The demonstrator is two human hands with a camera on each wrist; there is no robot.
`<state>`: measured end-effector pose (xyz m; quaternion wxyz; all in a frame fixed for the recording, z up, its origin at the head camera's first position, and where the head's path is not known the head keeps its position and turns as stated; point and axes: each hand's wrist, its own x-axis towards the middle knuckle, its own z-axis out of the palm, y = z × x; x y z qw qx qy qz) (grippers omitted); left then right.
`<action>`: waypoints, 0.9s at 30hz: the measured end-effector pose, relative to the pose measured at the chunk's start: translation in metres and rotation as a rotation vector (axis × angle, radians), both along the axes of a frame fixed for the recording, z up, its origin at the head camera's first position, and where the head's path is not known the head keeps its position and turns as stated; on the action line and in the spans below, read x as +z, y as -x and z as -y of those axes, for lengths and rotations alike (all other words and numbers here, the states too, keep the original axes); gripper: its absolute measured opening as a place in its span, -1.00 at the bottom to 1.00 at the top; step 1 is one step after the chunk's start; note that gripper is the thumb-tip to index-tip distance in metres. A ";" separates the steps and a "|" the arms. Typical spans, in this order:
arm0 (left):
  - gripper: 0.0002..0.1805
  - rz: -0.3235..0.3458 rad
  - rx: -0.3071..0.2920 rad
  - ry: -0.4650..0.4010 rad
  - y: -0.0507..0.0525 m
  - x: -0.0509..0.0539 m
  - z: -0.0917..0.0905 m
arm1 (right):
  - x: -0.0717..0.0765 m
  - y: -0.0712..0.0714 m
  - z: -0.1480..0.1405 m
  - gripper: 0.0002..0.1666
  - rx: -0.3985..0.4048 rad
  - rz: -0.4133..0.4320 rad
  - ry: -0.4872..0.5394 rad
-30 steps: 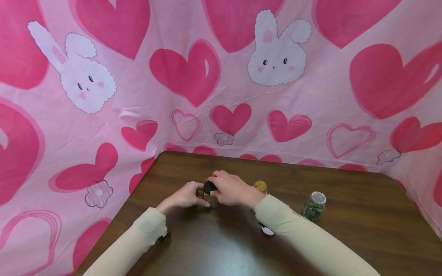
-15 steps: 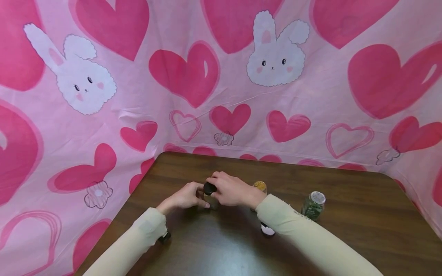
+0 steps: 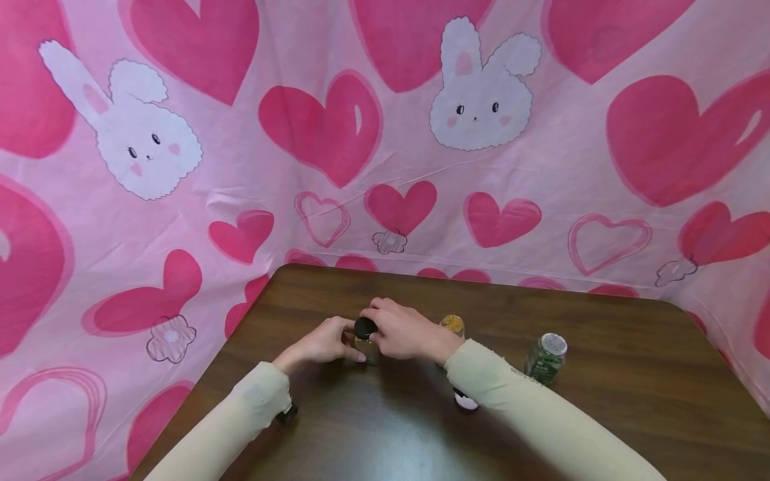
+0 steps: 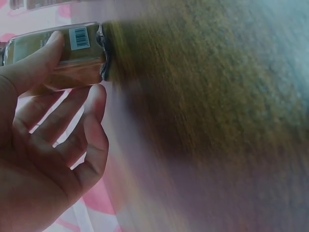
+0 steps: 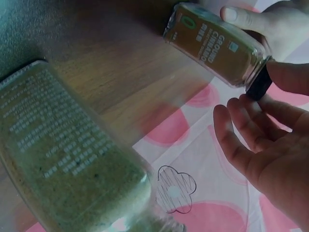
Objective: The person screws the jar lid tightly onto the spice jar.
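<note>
A glass spice jar (image 3: 368, 352) labelled ground cinnamon stands on the table, a black cap (image 3: 364, 327) at its top. My left hand (image 3: 321, 341) holds the jar's body from the left, the thumb laid along one side. Brown powder and a barcode label show on the jar (image 4: 79, 65) in the left wrist view. From the right, my right hand (image 3: 402, 329) pinches the cap between thumb and fingers. The right wrist view shows the cap (image 5: 259, 84) sitting at the jar's neck.
Right of my hands stands a jar with yellow contents (image 3: 453, 325), partly behind my right wrist. Farther right is a green-filled jar (image 3: 546, 361). A dark-rimmed white disc (image 3: 466, 401) peeks out below my right sleeve. A large printed jar (image 5: 67, 154) looms close in the right wrist view.
My right hand's fingers have shifted slightly at the cap, and a bit more of the cap shows. The left hand and the jar stay in place.
</note>
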<state>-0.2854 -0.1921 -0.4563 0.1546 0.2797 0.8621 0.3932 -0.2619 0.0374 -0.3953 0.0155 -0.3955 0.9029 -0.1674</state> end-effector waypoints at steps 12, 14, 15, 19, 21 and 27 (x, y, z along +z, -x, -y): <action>-0.59 -0.073 -0.054 -0.028 0.002 -0.007 0.004 | -0.006 -0.006 0.006 -0.59 -0.063 -0.107 -0.042; -0.60 -0.042 -0.022 -0.011 -0.001 -0.001 0.001 | -0.008 -0.006 0.006 -0.59 -0.072 -0.101 -0.039; -0.60 -0.036 -0.009 -0.001 -0.002 0.000 0.000 | -0.008 -0.007 0.006 -0.58 -0.076 -0.096 -0.038; -0.62 -0.017 0.017 0.019 -0.005 0.001 -0.003 | -0.009 -0.007 0.005 -0.56 -0.075 -0.073 -0.027; -0.63 -0.011 0.021 0.020 -0.005 0.001 -0.004 | -0.008 -0.007 0.004 -0.54 -0.070 -0.034 -0.012; -0.65 -0.005 0.012 0.023 -0.005 0.003 -0.004 | -0.005 -0.003 -0.002 -0.43 -0.012 0.113 0.037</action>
